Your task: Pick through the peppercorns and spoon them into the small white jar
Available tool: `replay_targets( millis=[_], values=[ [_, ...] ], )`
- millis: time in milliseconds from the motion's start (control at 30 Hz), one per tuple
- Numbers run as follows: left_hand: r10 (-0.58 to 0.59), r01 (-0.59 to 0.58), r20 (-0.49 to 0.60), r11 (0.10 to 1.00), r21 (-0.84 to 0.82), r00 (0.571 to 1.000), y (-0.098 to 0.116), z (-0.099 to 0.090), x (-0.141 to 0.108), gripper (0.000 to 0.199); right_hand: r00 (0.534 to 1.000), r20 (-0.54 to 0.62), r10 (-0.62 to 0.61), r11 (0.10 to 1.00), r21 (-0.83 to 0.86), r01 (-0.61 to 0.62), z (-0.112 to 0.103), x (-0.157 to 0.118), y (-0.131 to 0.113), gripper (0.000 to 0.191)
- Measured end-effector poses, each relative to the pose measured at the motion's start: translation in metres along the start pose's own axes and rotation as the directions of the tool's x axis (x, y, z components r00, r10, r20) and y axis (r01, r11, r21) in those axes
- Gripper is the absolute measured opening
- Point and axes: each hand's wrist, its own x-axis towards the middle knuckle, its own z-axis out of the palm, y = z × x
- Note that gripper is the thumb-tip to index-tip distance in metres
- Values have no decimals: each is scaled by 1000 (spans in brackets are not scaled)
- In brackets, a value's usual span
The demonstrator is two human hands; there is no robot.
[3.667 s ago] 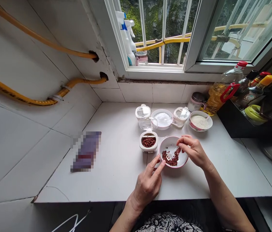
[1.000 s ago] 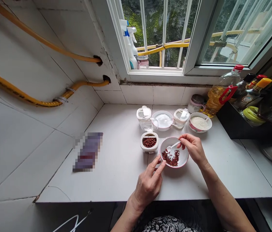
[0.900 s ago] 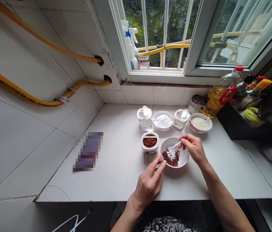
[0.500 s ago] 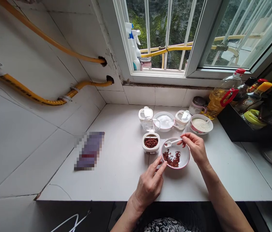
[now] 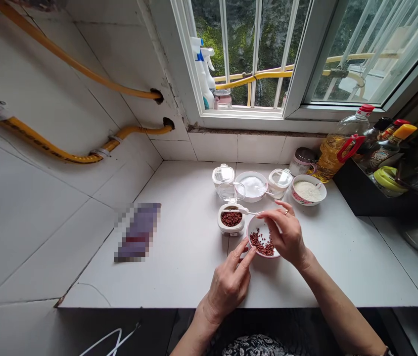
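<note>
My right hand point(image 5: 285, 232) pinches the thin handle of a small white spoon point(image 5: 244, 210), whose head is over the mouth of a white spice jar point(image 5: 232, 228). The jar's clear lid stands raised, and reddish-brown Sichuan peppercorns point(image 5: 231, 217) show inside. Just right of it is a white bowl point(image 5: 264, 225) with a pink rim, holding more peppercorns over its lower part. My left hand point(image 5: 230, 282) holds the bowl's near-left rim with its fingertips. My right hand hides the bowl's right side.
Behind stand a lidded jar point(image 5: 223, 177), a bowl of white granules point(image 5: 252, 187), another clear-lidded jar point(image 5: 280, 182) and a patterned bowl of off-white powder point(image 5: 308, 190). An oil bottle point(image 5: 333, 153) is at the right. A pixelated flat object point(image 5: 138, 232) lies left on the counter.
My right hand has moved left with the spoon, from above the bowl to the open jar. My left hand has stayed at the bowl's rim.
</note>
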Motion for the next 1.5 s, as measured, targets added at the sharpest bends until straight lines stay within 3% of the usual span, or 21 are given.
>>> replay_targets(
  millis=[100, 267, 467, 700, 800, 1067, 1200, 1300, 1400, 1500],
  values=[
    [3, -3, 2, 1000, -2, 1000, 0, -1, 1, 59, 997, -28, 73, 997, -38, -74, -12, -4, 10, 15],
    [2, -2, 0, 1000, 2, 1000, 1, -1, 2, 58, 960, 200, 194, 978, -110, -175, -12, -12, 23, 19],
    [4, -4, -10, 1000, 0, 1000, 2, -1, 2, 59, 912, 227, 343, 933, 32, -358, 0, -13, 17, 20],
    [9, -9, -6, 1000, -8, 1000, 1, -2, 3, 58, 727, 243, 642, 663, 300, -686, -10, -7, 17, 16],
    [8, -8, 2, 1000, -8, 1000, 1, -1, 2, 57, 692, 244, 679, 589, 381, -712, -13, -5, 17, 17],
    [1, -1, 7, 1000, -4, 1000, 1, -1, 1, 58, 646, 224, 730, 514, 445, -734, -14, -4, 19, 18],
    [1, -1, 6, 1000, -5, 1000, 1, -2, 1, 57, 649, 207, 732, 480, 519, -707, -13, -1, 21, 21],
    [3, -3, 8, 1000, -9, 1000, 1, -1, 1, 57, 684, 166, 711, 502, 562, -658, -9, 5, 15, 26],
    [1, 0, 12, 1000, -17, 1000, 1, -1, 0, 59, 750, 122, 650, 579, 560, -593, -1, 10, 4, 25],
    [0, 1, 9, 1000, -13, 1000, 1, -1, 0, 62, 844, 68, 532, 726, 476, -496, 9, 10, -6, 18]
  ],
)
